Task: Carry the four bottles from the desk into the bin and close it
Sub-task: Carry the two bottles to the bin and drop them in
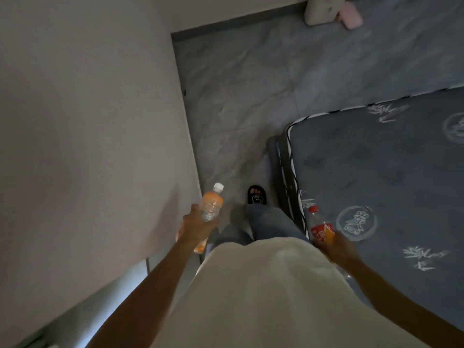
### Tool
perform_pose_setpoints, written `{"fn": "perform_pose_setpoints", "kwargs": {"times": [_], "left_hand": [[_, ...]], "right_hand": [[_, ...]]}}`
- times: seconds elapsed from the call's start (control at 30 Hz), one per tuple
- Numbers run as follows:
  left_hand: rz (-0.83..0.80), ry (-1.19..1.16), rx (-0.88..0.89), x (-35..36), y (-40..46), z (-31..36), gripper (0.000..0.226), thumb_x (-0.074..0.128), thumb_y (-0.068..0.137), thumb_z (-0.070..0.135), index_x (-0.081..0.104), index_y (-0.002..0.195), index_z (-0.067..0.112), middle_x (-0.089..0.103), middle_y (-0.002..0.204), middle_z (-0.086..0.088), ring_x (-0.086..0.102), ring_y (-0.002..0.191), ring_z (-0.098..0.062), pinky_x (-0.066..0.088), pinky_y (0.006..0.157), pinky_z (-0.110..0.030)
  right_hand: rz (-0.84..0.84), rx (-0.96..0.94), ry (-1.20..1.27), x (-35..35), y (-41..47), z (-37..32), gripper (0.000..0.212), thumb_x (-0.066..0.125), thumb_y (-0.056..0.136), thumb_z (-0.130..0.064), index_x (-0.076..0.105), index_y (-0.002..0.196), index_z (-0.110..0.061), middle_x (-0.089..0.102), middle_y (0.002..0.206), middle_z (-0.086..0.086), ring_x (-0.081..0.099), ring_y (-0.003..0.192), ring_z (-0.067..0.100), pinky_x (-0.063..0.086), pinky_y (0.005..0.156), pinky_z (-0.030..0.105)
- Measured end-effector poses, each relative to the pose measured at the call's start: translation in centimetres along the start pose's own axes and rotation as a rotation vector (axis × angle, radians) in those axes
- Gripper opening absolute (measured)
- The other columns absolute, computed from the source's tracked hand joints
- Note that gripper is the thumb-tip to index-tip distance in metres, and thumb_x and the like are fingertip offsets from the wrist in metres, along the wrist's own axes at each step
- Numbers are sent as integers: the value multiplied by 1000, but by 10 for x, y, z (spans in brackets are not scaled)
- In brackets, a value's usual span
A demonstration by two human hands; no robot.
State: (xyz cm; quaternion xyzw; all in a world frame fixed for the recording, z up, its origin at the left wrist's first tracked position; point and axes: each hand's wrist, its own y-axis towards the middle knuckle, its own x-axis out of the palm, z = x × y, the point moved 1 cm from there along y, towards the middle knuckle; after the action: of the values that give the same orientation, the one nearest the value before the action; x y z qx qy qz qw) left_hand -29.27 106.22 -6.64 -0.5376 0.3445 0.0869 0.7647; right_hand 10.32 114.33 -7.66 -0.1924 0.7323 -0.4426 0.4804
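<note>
My left hand [194,228] is closed around a clear bottle with an orange label and a white cap [212,203], which points up and forward. A second orange bottle [199,247] pokes out below the same hand. My right hand [339,249] grips a bottle with a red label and a red cap [320,226], held over the edge of the mattress. Part of another clear bottle [345,273] seems to show under that hand. Neither the bin nor the desk is in view.
A grey wall [88,146] runs close on my left. A dark grey patterned mattress [389,184] lies on my right. A strip of grey floor [238,109] runs ahead between them. My foot in a black slipper [256,195] steps forward. A beige object [321,10] and something pink [351,17] stand far ahead.
</note>
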Motion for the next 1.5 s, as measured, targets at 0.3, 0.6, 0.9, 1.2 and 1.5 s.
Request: {"fn": "perform_pose_setpoints", "kwargs": {"times": [0.3,0.6,0.9,1.2,1.5], "left_hand": [[-42,67,-170,-51,36,18,72,76,73,61,49,121,16,69,117,-15,66,111,-38,53,88,-40],[-86,61,-141,-134,135,118,74,73,66,65,50,116,15,68,114,-13,67,104,-37,54,82,-39],[-106,200,206,-233,245,310,85,61,63,76,48,127,21,69,111,-10,69,93,-33,55,68,-35],[-139,362,381,-250,314,512,72,75,71,66,48,121,21,70,111,-8,68,99,-32,55,81,-40],[-232,406,287,-255,346,606,60,65,72,66,64,117,26,73,108,-8,69,97,-32,58,91,-47]], "right_hand": [[16,-185,-26,-110,98,-195,69,79,78,-50,56,131,-13,64,115,13,64,107,34,48,91,41],[37,-177,-4,-168,161,-316,71,80,73,-55,57,127,-14,69,111,12,67,102,34,54,93,47],[35,88,209,-189,162,-310,65,78,83,-42,56,132,-5,65,124,23,63,115,40,47,100,47],[10,264,429,-247,199,-301,33,79,83,-40,72,94,-10,75,89,16,65,70,19,47,65,31],[37,229,524,-377,311,-346,65,80,80,-44,58,128,-6,67,116,21,66,107,38,53,95,47]]}}
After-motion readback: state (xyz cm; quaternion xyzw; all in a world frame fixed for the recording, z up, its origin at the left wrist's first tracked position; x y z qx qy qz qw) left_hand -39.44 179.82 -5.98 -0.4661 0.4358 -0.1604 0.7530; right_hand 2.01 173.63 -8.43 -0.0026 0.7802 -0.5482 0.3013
